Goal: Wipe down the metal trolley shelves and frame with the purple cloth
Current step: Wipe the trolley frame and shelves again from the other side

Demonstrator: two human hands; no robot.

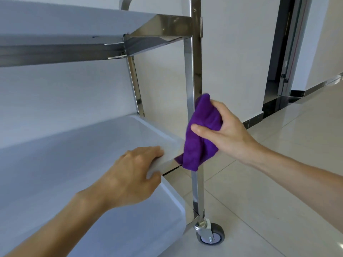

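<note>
Two shelves of the metal trolley (193, 75) fill the left and centre of the frame: upper shelf (74, 21) at top left, lower shelf (65, 154) across centre and bottom left. Its frame shows as the near upright post (192, 71) running top to bottom just right of centre, with a second post (134, 86) behind it. Tiled floor (278, 173) takes the lower right, a dark door frame (285, 52) the upper right.

We've got the left hand (133, 175) at centre bottom, fingers curled over the rim of the lower shelf and gripping it. Our read: it's bracing the trolley so it doesn't roll on the caster (210, 235) at bottom centre-right while the other side scrubs.

Right hand (220, 130), centre right, grips the bunched purple cloth (201, 134), thumb on the front, fingers wrapped behind. Cloth is pressed against the near post where the lower shelf's corner meets it, loose end hanging below. Bunching probably lets it wrap round the post's faces.

Relative positions: cloth sits in the right hand, just right of and a little above the left hand, close but not touching. Step looks like frame wiping at mid-post; post below the cloth down to the caster likely needs doing too.
</note>
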